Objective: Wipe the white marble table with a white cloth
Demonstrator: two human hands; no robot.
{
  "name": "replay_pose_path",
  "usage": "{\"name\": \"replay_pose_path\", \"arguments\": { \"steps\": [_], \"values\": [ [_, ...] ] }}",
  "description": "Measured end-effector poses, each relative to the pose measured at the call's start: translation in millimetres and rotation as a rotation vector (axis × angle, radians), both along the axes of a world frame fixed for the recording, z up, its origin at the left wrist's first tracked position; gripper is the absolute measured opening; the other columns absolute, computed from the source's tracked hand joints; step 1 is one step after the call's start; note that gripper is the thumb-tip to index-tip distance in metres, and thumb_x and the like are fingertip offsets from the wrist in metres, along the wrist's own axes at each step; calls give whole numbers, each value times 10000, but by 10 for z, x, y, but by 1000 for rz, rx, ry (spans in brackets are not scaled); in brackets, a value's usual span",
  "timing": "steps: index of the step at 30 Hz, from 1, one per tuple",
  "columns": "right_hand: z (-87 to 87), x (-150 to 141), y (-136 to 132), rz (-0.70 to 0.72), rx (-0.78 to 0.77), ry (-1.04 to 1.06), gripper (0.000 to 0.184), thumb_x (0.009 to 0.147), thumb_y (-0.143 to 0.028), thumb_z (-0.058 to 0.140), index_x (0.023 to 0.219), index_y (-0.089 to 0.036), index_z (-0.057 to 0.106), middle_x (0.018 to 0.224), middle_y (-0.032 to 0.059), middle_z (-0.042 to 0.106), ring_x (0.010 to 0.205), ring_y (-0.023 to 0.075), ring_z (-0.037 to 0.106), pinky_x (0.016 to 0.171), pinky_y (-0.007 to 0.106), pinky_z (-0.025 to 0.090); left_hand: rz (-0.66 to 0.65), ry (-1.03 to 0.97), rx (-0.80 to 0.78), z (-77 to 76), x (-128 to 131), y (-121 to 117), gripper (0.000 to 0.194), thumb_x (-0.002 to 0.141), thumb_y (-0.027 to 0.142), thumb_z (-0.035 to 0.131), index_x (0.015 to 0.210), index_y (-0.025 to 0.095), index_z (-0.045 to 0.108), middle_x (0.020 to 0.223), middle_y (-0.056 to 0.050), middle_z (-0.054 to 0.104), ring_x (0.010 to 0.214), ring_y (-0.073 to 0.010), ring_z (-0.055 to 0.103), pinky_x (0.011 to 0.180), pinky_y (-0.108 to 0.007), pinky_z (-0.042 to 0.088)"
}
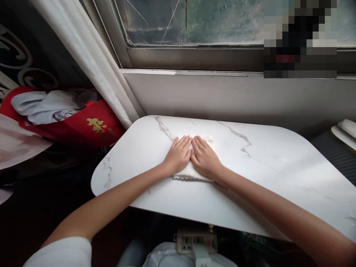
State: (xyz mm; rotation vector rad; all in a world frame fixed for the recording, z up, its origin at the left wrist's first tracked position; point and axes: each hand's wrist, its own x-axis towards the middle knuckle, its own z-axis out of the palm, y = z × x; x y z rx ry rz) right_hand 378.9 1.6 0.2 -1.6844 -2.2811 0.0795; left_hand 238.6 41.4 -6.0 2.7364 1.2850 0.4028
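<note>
A folded white cloth [191, 173] lies on the white marble-patterned tabletop [130, 148]. My left hand [178, 154] rests flat on its left part, fingers stretched forward. Beside it, my right hand [204, 155] presses flat on the right part, and the two hands touch or nearly touch at thumbs and index fingers. Much of the cloth is hidden beneath both palms. Its front edge shows below my wrists.
A window [194, 26] with a sill stands behind the table. At left are a white curtain [83, 55] and a red bag [80, 122] stuffed with light fabric. Below the front edge sits a power strip [183, 241] with a plug. A pixelated patch covers the upper right.
</note>
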Motion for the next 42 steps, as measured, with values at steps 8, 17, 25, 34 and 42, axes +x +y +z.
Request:
{"name": "replay_pose_path", "arguments": {
  "steps": [8, 17, 25, 34, 42],
  "values": [
    [-15, 200, 1135, -158, 50, -90, 549, 907, -298, 281, 1411, -86, 331, 1466, 107, 334, 1364, 283, 232, 1112, 505, 98, 66, 11, 11, -7, 316, 1177, 483, 947, 232, 230, 1400, 100, 333, 1471, -61, 318, 1367, -146, 226, 1136, -346, 105],
    [-42, 201, 1509, -241, 55, -78, 534, 915, -287, 274, 1409, -96, 337, 1466, 101, 342, 1352, 283, 247, 1099, 461, 129, 46, -10, 42, -61, 399, 1624, 467, 947, 219, 235, 1377, 98, 369, 1455, -80, 348, 1359, -169, 252, 1130, -375, 122],
    [-17, 37, 1121, -209, 7, -71, 549, 917, -298, 281, 1428, -96, 301, 1489, 99, 291, 1374, 263, 199, 1112, 428, 106, 42, -9, 30, -56, 210, 1224, 483, 941, 225, 255, 1390, 71, 343, 1466, -93, 320, 1368, -179, 228, 1139, -383, 97],
    [-17, -562, -190, -28, -53, 152, 572, 925, -303, 264, 1445, -68, 227, 1509, 117, 208, 1401, 240, 81, 1129, 501, -3, -77, -51, 16, 11, -613, -86, 488, 943, 250, 267, 1408, 107, 311, 1468, -84, 319, 1372, -179, 218, 1144, -414, 124],
    [5, -887, -757, 158, -116, 307, 689, 851, -264, 384, 1471, -114, 122, 1529, 72, 114, 1400, 247, -10, 1127, 542, 10, -30, -43, -11, 87, -1073, -777, 500, 954, 238, 295, 1443, 155, 237, 1480, -81, 290, 1370, -201, 227, 1134, -452, 168]
  ]
}}
